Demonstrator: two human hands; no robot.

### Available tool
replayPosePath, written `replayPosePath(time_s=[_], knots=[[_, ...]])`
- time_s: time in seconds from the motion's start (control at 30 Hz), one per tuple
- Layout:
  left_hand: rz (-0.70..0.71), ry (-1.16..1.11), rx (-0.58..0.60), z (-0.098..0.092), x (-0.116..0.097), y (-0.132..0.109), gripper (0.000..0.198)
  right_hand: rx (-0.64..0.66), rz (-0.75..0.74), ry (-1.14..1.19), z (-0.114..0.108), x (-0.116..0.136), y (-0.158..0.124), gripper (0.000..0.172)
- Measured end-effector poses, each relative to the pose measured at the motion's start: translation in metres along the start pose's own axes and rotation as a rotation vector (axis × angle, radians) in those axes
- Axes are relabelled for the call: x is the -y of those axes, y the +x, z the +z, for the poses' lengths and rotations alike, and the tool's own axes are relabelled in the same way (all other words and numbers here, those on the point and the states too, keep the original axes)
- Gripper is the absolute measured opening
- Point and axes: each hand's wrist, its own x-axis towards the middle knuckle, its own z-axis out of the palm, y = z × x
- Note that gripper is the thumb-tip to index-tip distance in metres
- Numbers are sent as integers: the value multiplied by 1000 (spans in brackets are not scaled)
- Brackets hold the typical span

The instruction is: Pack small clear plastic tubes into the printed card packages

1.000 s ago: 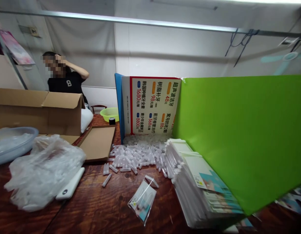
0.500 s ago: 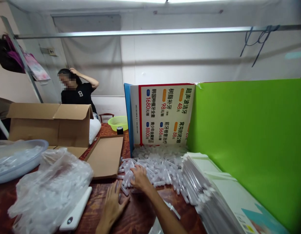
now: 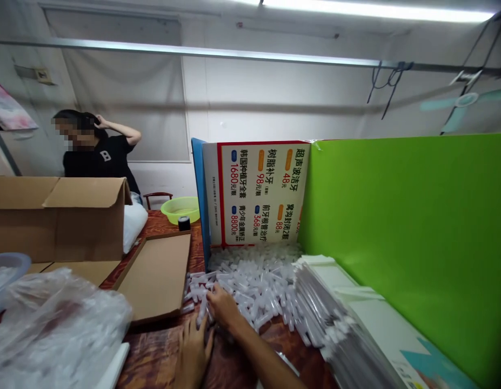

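A heap of small clear plastic tubes (image 3: 258, 292) lies on the dark red wooden table (image 3: 147, 359). My right hand (image 3: 224, 308) is at the near left edge of the heap, its fingers curled in at the tubes; what they hold, if anything, is too small to make out. Just left of it and nearer to me, my left hand (image 3: 193, 343) lies low over the table with its fingers spread, beside a few tubes. A stack of clear packets with white edges (image 3: 319, 297) stands right of the heap.
A green panel (image 3: 408, 216) and a printed board (image 3: 258, 194) wall in the heap. Leftward are a shallow cardboard tray (image 3: 157, 278), a plastic bag (image 3: 64, 324), a blue basin (image 3: 9, 275) and a cardboard box (image 3: 88, 232). A person (image 3: 102, 151) stands behind, beyond a green basin (image 3: 179, 209).
The view has turned to the right. My right hand has curled its fingers and come closer to my left hand at the heap's edge.
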Motion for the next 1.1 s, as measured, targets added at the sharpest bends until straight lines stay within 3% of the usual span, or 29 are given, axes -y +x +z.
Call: replayPosePath(time_s=[0.1, 0.17, 0.3, 0.4, 0.47, 0.57, 0.73, 0.83, 0.93, 1.1], knots=[[-68, 82, 18, -12, -11, -2, 36, -35, -5, 30, -17, -5, 8, 19], [-96, 98, 57, -22, -16, -4, 37, -91, 40, 55, -43, -18, 19, 19], [-78, 76, 154, -35, -19, -4, 37, -296, 302, 53, -109, -63, 35, 31], [-71, 62, 160, -39, -21, -2, 34, -377, 444, 25, -134, -77, 19, 44], [-94, 55, 149, -40, -25, 0, 33, -309, 387, 37, -128, -65, -9, 40], [-122, 43, 135, -41, -31, 2, 34, -87, 146, 88, -96, -27, -57, 27], [-156, 59, 135, -46, -29, -1, 36, 177, -141, 62, -42, 18, -103, 70], [-199, 89, 119, -51, -23, -5, 38, 168, -191, -30, -24, 22, -112, 74], [-242, 112, 95, -54, -19, -5, 42, 98, -193, -68, -16, 20, -116, 60], [-208, 92, 125, -54, -15, -2, 44, 45, -63, -118, -13, 26, -110, 34]])
